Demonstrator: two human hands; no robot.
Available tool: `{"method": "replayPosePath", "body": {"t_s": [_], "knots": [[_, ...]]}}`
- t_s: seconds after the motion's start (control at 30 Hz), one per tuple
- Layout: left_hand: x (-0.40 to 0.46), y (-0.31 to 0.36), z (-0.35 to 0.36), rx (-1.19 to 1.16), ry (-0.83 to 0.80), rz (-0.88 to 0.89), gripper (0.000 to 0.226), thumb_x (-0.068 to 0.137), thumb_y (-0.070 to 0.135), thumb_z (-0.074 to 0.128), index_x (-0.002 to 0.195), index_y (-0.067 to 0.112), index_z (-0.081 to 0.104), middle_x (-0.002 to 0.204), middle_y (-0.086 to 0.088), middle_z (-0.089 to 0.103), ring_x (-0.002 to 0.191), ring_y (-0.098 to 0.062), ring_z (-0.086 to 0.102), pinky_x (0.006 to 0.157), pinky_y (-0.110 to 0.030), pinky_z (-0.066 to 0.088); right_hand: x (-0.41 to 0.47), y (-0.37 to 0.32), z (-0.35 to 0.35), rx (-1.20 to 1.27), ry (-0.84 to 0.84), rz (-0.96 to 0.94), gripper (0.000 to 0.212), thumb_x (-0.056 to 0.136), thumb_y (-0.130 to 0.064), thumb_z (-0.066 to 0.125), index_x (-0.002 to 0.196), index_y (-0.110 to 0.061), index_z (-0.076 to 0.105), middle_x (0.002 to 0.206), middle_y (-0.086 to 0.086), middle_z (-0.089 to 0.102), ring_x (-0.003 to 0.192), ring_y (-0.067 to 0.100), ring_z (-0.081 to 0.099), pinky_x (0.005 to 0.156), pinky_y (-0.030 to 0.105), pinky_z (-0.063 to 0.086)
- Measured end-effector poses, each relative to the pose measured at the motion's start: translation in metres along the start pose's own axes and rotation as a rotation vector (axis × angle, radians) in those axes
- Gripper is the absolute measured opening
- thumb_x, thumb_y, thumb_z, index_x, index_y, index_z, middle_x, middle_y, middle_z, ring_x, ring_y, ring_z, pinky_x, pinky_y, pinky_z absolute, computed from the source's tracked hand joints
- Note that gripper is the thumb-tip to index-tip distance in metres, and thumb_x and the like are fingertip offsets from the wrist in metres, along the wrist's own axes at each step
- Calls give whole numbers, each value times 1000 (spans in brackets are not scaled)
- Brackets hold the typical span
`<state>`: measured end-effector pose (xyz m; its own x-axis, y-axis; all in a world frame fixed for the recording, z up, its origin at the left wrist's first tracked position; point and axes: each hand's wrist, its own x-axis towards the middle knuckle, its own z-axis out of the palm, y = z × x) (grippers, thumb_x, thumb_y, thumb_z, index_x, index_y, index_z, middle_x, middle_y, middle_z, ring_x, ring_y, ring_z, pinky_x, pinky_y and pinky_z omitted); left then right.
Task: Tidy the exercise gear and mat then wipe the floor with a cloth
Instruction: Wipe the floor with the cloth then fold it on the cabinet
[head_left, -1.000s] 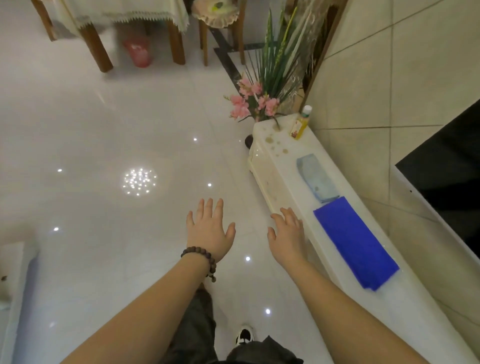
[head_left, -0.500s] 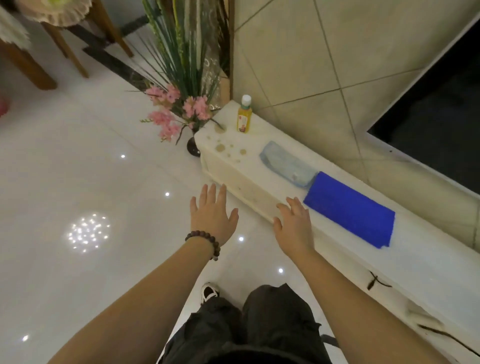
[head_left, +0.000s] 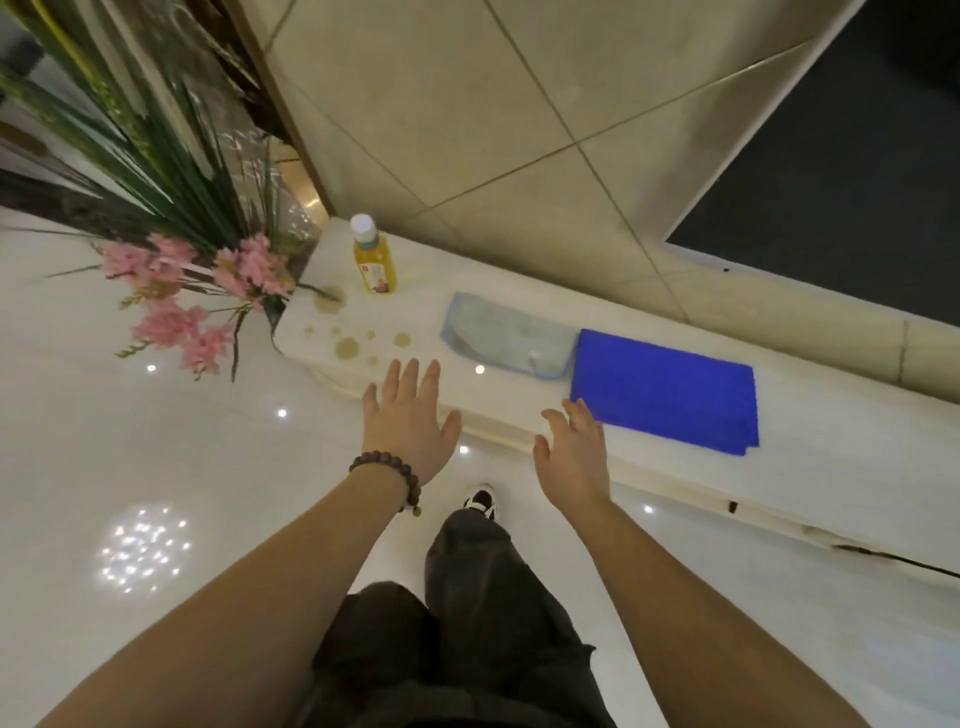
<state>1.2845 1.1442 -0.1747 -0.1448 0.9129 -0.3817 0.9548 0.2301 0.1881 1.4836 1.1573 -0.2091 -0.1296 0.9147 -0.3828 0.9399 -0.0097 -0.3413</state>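
My right hand (head_left: 571, 457) reaches out with fingers spread and holding nothing, its fingertips at the near left corner of the blue cloth (head_left: 665, 389) lying flat on the white ledge (head_left: 831, 457). My left hand (head_left: 410, 421), a bead bracelet (head_left: 387, 470) on its wrist, is spread too, over the ledge's near edge. Left of the blue cloth, touching it, lies a pale cloth (head_left: 509, 338). Farther left are brown spots, a yellow bottle (head_left: 373, 257) and pink flowers (head_left: 192, 296). The glossy floor (head_left: 130, 467) lies below.
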Motion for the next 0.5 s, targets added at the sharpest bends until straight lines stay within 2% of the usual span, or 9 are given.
{"method": "replayPosePath", "body": {"t_s": [0.13,0.33,0.5], "knots": [[61,-14,-7,47,-33,25,66,97,48,33,152,19,11,160,-6,11,147,-24,3,118,-49,9,50,-3,4,1,-32,37,41,100,-27,41,140,-17,42,155,6,25,146,22,11,119,40,9],[144,-21,18,109,-171,102,65,97,48,32,152,18,14,160,-6,8,147,-25,0,118,-49,8,114,14,25,114,20,228,39,99,-25,46,137,-15,45,154,8,28,145,23,14,118,41,18],[221,-22,73,154,-240,190,64,97,47,33,152,19,12,160,-7,5,147,-25,-1,119,-49,7,178,33,70,170,76,306,41,97,-21,48,138,-15,44,153,10,27,143,25,19,115,43,25]]}}
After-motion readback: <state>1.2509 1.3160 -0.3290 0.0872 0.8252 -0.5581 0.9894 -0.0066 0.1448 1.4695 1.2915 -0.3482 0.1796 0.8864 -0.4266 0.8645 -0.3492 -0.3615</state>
